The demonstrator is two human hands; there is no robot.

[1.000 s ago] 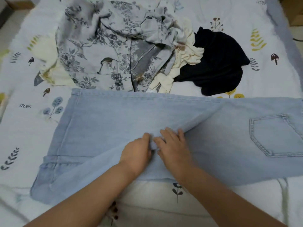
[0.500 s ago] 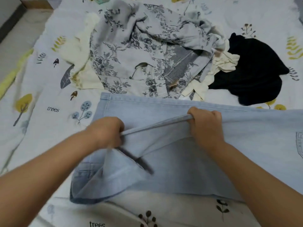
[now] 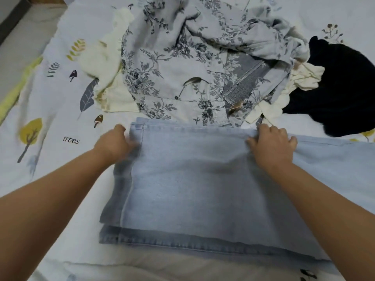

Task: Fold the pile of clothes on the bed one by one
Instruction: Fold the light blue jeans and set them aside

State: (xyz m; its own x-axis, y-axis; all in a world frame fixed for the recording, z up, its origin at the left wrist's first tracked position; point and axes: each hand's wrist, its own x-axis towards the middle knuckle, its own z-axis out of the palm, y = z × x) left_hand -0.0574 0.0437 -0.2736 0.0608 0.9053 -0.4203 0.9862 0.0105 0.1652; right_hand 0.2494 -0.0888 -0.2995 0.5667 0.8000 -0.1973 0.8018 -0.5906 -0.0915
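Light blue jeans lie flat across the bed in front of me, one leg laid over the other. My left hand is at the hem end on the left, fingers closed on the far corner, blurred. My right hand grips the jeans' far edge, further right. Behind the jeans lies the pile: a grey floral garment, a cream garment partly under it, and a black garment at the right.
The bed sheet is white with printed leaves, mushrooms and the word "trees". The bed's left edge and the floor show at the upper left. A beige strip of bedding runs along the near edge.
Both hands lifted the upper leg's edge from the near side and carried it away from me onto the far edge. The hands have spread apart and the jeans now lie flat.
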